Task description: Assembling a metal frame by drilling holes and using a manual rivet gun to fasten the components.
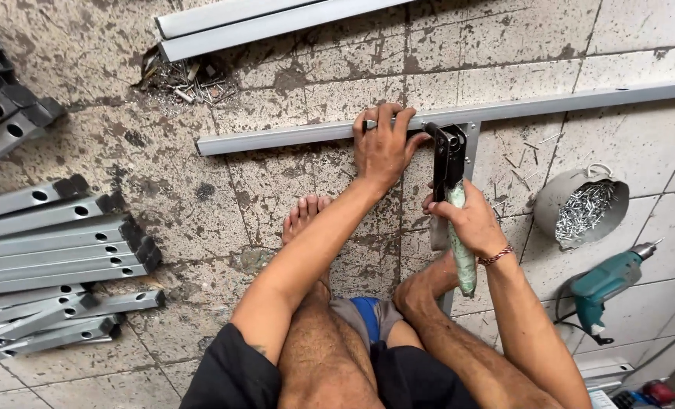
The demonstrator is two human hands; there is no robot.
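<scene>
Left hand point(383, 148) presses the rail point(292, 136), fingers curled over it, right hand point(470, 220) squeezing the riveter point(450, 170) at the joint — finished legs point(57, 250) stacked at nine o'clock.

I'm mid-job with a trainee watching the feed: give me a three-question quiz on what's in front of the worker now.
1. True or false: the left hand presses on the long grey metal rail.
2. The right hand grips which tool? A) rivet gun with green-wrapped handles B) teal power drill C) a hammer
3. What fills the round metal pot on the tiled floor?

Key:
1. True: its fingers curl over the rail.
2. A: the drill lies untouched on the floor.
3. A heap of small silvery rivets or pins.
</scene>
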